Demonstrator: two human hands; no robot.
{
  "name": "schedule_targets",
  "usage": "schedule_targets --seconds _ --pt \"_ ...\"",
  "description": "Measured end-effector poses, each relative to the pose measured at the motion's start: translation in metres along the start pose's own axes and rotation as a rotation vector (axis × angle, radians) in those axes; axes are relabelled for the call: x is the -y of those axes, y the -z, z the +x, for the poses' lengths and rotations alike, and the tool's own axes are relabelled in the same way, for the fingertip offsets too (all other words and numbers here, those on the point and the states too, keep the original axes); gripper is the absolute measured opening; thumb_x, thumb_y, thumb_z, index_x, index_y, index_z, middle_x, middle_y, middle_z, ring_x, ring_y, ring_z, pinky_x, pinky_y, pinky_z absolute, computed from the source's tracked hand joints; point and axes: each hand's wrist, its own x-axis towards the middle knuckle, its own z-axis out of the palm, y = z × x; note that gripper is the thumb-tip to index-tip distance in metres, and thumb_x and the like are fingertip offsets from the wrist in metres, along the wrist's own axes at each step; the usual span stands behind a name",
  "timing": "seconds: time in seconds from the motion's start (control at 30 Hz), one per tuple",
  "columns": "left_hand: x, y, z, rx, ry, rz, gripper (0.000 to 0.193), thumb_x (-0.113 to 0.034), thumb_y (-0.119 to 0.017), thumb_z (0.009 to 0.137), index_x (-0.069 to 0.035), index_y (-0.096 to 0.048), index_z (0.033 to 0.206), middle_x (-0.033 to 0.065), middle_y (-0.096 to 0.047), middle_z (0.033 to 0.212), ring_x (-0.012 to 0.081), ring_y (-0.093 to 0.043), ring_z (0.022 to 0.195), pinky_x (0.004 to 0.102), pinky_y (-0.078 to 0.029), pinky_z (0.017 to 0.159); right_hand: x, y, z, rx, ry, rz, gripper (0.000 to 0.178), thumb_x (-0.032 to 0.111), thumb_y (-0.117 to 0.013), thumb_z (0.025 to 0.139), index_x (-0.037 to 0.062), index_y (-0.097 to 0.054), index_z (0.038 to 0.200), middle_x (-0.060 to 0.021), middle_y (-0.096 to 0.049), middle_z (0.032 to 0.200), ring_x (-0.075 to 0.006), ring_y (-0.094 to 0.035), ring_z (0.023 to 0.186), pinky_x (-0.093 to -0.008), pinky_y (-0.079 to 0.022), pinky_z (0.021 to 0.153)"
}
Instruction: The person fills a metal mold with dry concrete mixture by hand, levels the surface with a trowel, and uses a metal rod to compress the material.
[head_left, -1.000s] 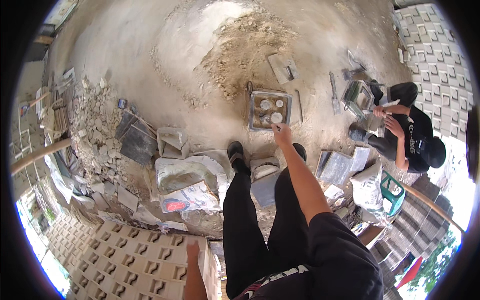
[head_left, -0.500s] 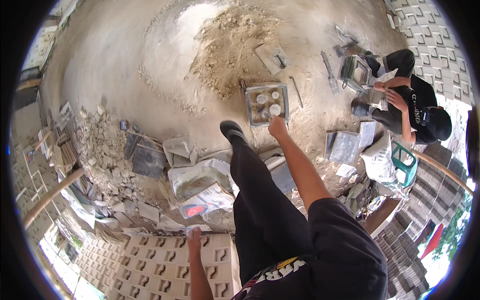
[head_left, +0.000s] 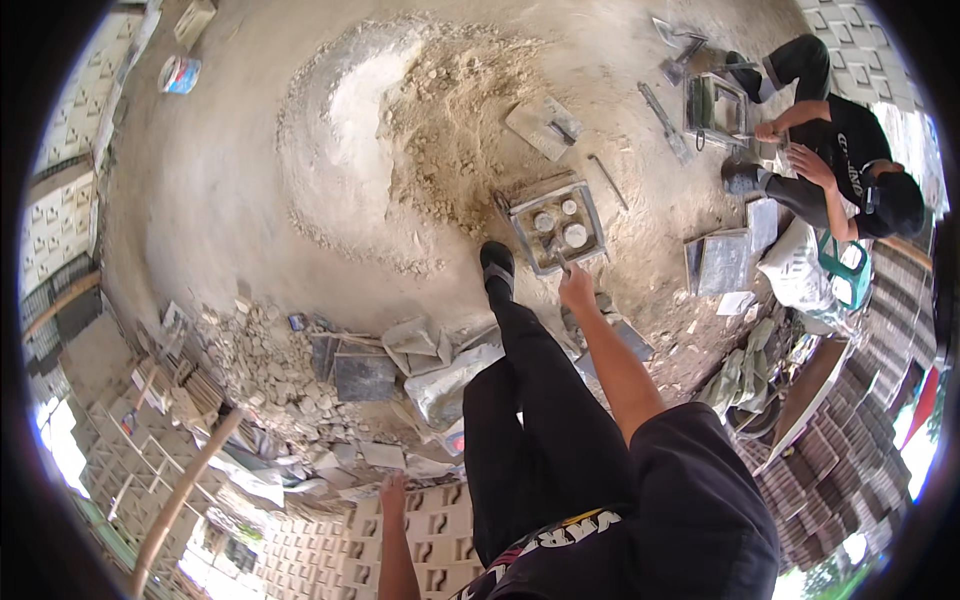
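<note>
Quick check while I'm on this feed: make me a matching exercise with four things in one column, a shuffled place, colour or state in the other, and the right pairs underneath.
Column one
1. Bucket
2. Square frame
3. Stool
4. Camera wearer's right hand

Column two
A. Green
B. Closed around a slim tool
C. On the ground toward the picture's upper left
D. Has pale round pieces inside it

Pairs: 1-C, 2-D, 3-A, 4-B
</note>
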Motion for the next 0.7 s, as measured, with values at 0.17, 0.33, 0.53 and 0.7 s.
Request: schedule_targets --seconds 0.17,0.33,0.53,0.7 --pt "-0.174 -0.013 -0.02 -0.106 -0.235 -0.004 0.031 -0.029 -0.054 0.092 -0.007 -0.058 0.113 0.0055 -0.064 0.104 0.0166 -0.058 0.098 0.0311 -0.045 0.081 0.022 -0.007 -0.012 -0.22 -0.093 0.223 0.024 0.007 -0.06 0.082 -0.0009 -0.056 0.104 -0.0233 -0.063 0.097 -0.0416 -0.06 0.092 -0.046 -0.047 0.079" --pt "-0.258 -0.015 -0.013 -0.026 -0.524 0.068 0.03 -0.024 -0.052 0.094 -0.003 -0.056 0.115 0.0066 -0.061 0.108 0.0158 -0.057 0.102 0.0289 -0.043 0.086 0.016 -0.021 -0.018 -0.39 -0.309 0.366 0.025 0.011 -0.068 0.079 0.0018 -0.061 0.101 -0.0192 -0.065 0.089 -0.0359 -0.063 0.085 -0.0415 -0.049 0.075" --pt "-0.334 -0.011 0.027 0.143 -0.666 0.144 0.031 -0.015 -0.052 0.095 0.007 -0.053 0.116 0.0143 -0.058 0.115 0.0207 -0.055 0.11 0.0303 -0.041 0.098 0.018 -0.017 -0.026 -0.506 -0.548 0.489 0.024 0.018 -0.072 0.078 0.007 -0.067 0.099 -0.0135 -0.068 0.082 -0.0281 -0.066 0.078 -0.037 -0.05 0.072" --pt "-0.426 -0.054 0.092 0.301 -0.783 0.63 0.038 -0.028 -0.053 0.095 0.005 -0.056 0.114 0.0206 -0.061 0.111 0.0259 -0.06 0.107 0.033 -0.045 0.093 0.021 -0.015 -0.024 -0.584 -0.591 0.422 0.026 0.022 -0.071 0.08 0.0047 -0.069 0.099 -0.0143 -0.068 0.087 -0.0296 -0.065 0.08 -0.0378 -0.05 0.073"
